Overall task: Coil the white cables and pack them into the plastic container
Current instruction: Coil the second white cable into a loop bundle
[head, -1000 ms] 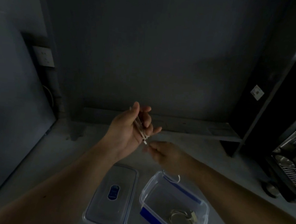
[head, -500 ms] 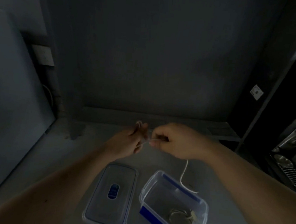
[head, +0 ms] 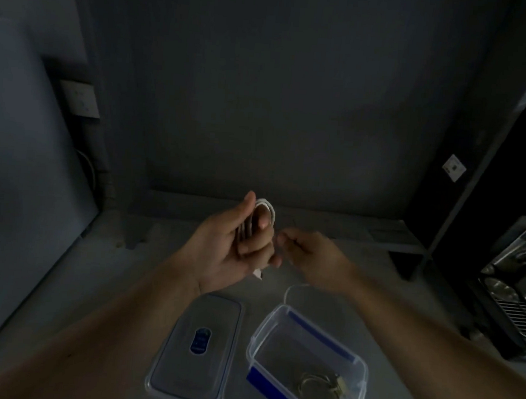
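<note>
Above the tabletop [head: 119, 282], my left hand [head: 230, 247] gripped a half-wound white cable [head: 265, 209], my right hand [head: 310, 258] pinching its tail; one coil [head: 320, 390] already lay in the plastic container [head: 277, 331].

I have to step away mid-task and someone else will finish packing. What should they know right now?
Left hand: raised, palm up, holding the white cable wound in loops around its fingers; a connector end pokes out below the palm.
Right hand: beside it, blurred, guiding the loose tail, which hangs toward the plastic container.
Container: open on the table, one coiled cable already inside. Its lid lies flat to its left.
Done: one cable packed, the second mostly coiled.
Left: wind in the tail, place the coil in the container. No other loose cables are visible.
</note>
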